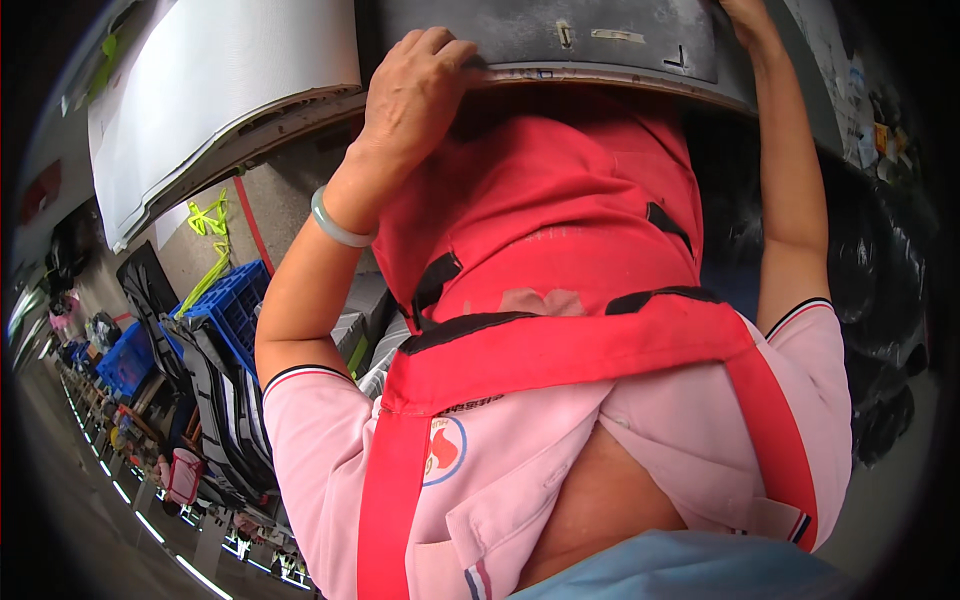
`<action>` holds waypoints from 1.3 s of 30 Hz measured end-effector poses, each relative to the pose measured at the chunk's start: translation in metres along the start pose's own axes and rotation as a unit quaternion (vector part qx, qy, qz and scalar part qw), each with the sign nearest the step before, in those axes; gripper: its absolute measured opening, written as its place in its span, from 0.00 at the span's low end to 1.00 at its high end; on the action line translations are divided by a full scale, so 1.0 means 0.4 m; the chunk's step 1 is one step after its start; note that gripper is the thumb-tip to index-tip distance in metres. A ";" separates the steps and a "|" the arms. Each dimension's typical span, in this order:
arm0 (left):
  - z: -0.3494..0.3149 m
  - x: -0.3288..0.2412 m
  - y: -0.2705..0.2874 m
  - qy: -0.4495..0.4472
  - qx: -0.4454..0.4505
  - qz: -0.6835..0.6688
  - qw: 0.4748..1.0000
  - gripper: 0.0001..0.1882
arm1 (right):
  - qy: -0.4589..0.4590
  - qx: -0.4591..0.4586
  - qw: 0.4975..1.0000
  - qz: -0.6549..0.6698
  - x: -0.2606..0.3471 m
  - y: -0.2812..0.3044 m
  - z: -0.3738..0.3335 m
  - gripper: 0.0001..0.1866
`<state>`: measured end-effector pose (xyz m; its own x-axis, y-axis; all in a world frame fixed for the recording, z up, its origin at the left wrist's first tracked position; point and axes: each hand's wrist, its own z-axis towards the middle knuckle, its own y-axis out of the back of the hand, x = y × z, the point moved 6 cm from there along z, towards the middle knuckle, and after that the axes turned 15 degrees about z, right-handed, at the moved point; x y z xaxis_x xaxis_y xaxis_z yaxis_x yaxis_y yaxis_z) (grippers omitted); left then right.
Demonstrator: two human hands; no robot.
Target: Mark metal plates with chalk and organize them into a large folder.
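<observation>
A dark grey panel [500,28] lies on the worktable in front of me, with small slots, two pale strips and a black L-shaped mark on it. My left hand [425,90] is at the panel's near left corner, its fingers curled down. Something dark shows at its fingertips, too little of it to name. A pale bangle [340,222] circles that wrist. Beyond the panel's right side, my right hand [748,14] is cut off by the upper edge of the picture, so its fingers are hidden.
White sheets [230,80] lie stacked on the table to the left. Below them are blue crates [225,310], yellow-green straps [208,222] and black-and-grey bags [215,400]. Black plastic-wrapped bundles [870,270] stand at my right. My red apron [570,230] reaches the table's edge.
</observation>
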<state>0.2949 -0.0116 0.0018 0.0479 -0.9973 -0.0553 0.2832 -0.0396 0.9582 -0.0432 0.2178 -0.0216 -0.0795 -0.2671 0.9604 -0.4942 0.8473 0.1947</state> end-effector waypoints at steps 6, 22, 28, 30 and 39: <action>-0.002 0.005 0.000 -0.003 -0.025 -0.005 1.000 0.11 | 0.016 0.003 1.000 -0.013 -0.010 0.006 -0.005 0.07; -0.014 0.010 0.003 0.013 -0.051 -0.003 0.999 0.10 | 0.025 -0.038 0.995 -0.087 0.011 -0.028 -0.037 0.11; -0.012 0.002 0.004 -0.003 -0.060 0.001 0.998 0.09 | 0.023 -0.046 0.989 -0.138 0.023 -0.024 -0.045 0.11; -0.014 -0.003 0.005 -0.014 -0.070 0.004 0.997 0.09 | 0.036 -0.042 0.991 -0.121 0.009 -0.025 -0.035 0.11; -0.020 -0.001 0.003 -0.015 -0.082 0.007 0.997 0.09 | 0.057 -0.023 0.992 -0.111 -0.009 -0.026 -0.021 0.12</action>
<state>0.3029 -0.0108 0.0008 0.0244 -0.9992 -0.0308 0.4351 -0.0171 0.9002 -0.0304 0.2138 -0.0253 0.1261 -0.3979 0.9087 -0.4485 0.7942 0.4100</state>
